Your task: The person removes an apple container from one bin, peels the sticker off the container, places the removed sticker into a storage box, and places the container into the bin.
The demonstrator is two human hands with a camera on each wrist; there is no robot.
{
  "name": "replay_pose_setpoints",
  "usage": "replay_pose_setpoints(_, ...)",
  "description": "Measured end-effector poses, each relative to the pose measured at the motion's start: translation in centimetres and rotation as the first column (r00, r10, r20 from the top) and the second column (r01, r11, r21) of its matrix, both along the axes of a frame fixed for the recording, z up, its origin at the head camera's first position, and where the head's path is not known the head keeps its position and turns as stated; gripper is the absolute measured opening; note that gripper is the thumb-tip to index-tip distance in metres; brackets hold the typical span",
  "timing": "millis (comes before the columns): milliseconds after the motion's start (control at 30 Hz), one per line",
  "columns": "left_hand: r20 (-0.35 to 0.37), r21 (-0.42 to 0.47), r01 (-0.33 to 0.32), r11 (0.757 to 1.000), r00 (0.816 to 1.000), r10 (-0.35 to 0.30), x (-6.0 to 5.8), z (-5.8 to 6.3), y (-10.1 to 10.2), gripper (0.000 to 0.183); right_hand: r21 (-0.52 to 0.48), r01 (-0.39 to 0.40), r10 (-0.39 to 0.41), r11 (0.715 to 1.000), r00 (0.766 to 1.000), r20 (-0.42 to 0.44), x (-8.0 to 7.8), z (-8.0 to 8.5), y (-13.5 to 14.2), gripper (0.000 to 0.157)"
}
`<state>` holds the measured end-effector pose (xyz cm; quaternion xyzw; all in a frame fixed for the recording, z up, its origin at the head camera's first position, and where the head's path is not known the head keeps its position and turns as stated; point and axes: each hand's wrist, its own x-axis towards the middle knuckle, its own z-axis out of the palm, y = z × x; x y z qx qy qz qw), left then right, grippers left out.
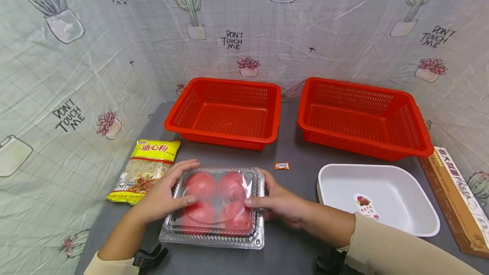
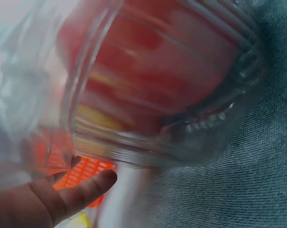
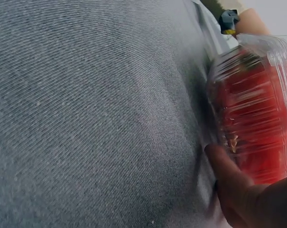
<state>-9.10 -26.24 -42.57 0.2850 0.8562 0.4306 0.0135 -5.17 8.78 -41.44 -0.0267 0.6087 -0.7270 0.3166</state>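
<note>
A clear plastic clamshell box [image 1: 214, 241] lies in front of me in the head view. Several red tomatoes [image 1: 200, 186] show through its lid. My left hand [image 1: 162, 196] grips the box's left side, its thumb across the lid and its fingers along the far left corner. On the opposite side my right hand [image 1: 282, 203] holds the right edge, thumb on top; its other fingers are mostly hidden by the box. In the right wrist view, fingers [image 3: 219, 164] reach the lower edge of the box, close over the grey cloth.
Two red plastic baskets [image 1: 273, 135] [image 1: 305, 128] stand at the back. A yellow pasta bag [image 1: 147, 166] lies left, beside my left hand. Right of my right hand are a white basin [image 1: 386, 173] and a long brown pasta box [image 1: 454, 207]. A small orange wrapped candy [image 1: 281, 166] lies mid-table.
</note>
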Motion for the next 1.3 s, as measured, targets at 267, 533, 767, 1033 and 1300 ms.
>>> replay_pose_setpoints(267, -0.007, -0.02, -0.012, 1.0, 1.0, 0.012, -0.1, -0.1, -0.2, 0.081, -0.039, -0.025, 0.025, 0.999, 1.0, -0.007, 0.1, 0.0, 0.2, 0.107)
replay_pose_setpoints(533, -0.032, -0.067, -0.011, 0.998, 0.999, 0.009, -0.4, 0.2, -0.1, 0.074, -0.069, -0.008, 0.009, 0.998, 1.0, 0.018, 0.2, -0.5, 0.3, 0.101)
replay_pose_setpoints(767, -0.022, -0.081, -0.018, 0.997, 1.0, 0.016, -0.3, 0.4, -0.3, 0.071, -0.065, 0.033, -0.032, 0.997, 0.999, 0.01, 0.3, -0.1, 0.2, 0.088)
replay_pose_setpoints(1033, -0.028, -0.061, -0.01, 0.998, 1.0, 0.008, 0.0, 0.4, -0.4, 0.07, -0.058, 0.127, -0.128, 0.99, 0.992, -0.017, 0.7, 0.1, -0.1, 0.075)
replay_pose_setpoints(1300, -0.032, -0.077, -0.018, 0.997, 0.999, 0.015, 0.0, 0.6, -0.5, 0.07, -0.069, 0.195, -0.198, 0.978, 0.98, -0.03, 1.4, -0.1, -0.3, 0.077)
